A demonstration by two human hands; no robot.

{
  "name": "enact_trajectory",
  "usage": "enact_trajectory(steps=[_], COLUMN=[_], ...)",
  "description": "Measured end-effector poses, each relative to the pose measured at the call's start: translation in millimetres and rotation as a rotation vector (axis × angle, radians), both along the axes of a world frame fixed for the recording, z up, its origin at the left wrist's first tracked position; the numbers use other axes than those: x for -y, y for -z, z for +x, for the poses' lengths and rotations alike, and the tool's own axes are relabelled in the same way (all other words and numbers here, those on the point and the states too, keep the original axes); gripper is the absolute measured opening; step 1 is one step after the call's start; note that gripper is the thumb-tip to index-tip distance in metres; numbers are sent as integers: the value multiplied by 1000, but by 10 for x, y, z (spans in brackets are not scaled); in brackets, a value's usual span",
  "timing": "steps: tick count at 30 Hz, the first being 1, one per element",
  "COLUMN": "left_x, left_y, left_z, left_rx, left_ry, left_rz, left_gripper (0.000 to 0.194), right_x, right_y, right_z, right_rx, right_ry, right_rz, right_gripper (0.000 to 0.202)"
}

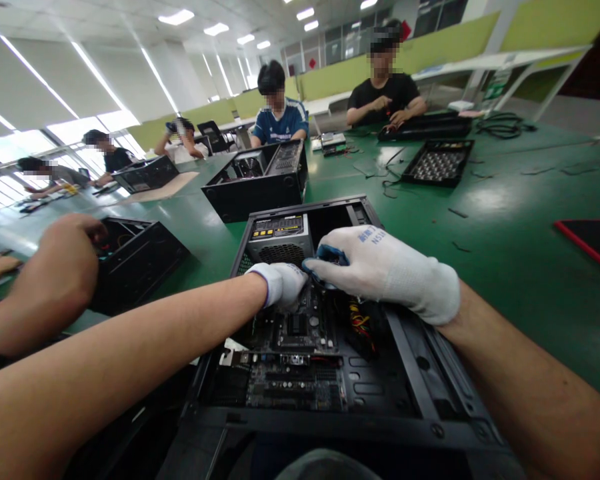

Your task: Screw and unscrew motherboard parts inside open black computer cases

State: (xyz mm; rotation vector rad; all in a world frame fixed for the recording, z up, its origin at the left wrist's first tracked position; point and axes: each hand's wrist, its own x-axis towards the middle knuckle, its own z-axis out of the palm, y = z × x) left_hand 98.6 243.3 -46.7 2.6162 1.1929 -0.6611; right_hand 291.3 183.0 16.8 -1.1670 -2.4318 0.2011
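Note:
An open black computer case (420,373) lies in front of me, with a power supply (280,233) at its far left corner and a motherboard (300,323) inside. My left hand (286,283), in a white glove, reaches down onto the board just below the power supply; its fingertips are hidden. My right hand (353,263), in a white glove with blue fingertips, is beside it over the board, fingers bent together. What they pinch is too small to make out. Black, yellow and red cables (360,323) lie right of the board.
Another open case (260,180) stands beyond mine, and one (140,267) at the left has a co-worker's arm (55,287) over it. A black tray (439,163), loose cables and a red-edged black mat (595,240) lie on the green table (510,300). Several people sit around.

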Motion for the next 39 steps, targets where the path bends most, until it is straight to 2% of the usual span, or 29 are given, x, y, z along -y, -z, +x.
enact_trajectory(steps=[5,11,13,16,18,20,23,25,28,31,34,37,39], left_x=[60,68,92,175,247,310,385,455,659,984,1356,1673,1760], left_y=[-103,-168,-202,-299,-377,-449,-532,-591,-720,-869,-929,-852,-781], left_z=[24,32,23,10,5,-1,-31,-86,-247,-489,-744,-991,-1207], left_rx=[-136,-110,-78,-9,27,76,207,306,440,539,583,619,632], left_ry=[24,-85,-105,-115,-106,-86,-71,-69,-39,-21,-51,-76,-92], left_rz=[-7,26,37,43,54,61,95,159,235,256,292,337,360], left_gripper=[66,82,79,64,55,46,40,37,38,37,27,21,26], right_x=[14,39,55,101,152,220,369,500,680,721,640,554,490], right_y=[-25,-78,-93,-77,-16,93,320,485,709,826,777,626,532], right_z=[2,-14,-14,40,131,265,486,600,689,693,588,332,91], right_rx=[-5,-62,-102,-191,-268,-351,-473,-591,-765,-856,-817,-797,-800], right_ry=[14,35,51,92,161,275,483,475,296,357,326,258,192], right_rz=[-24,-70,-75,-28,11,3,-156,-297,-482,-413,-419,-428,-456], right_gripper=[43,45,45,41,43,55,75,74,63,58,60,59,57])
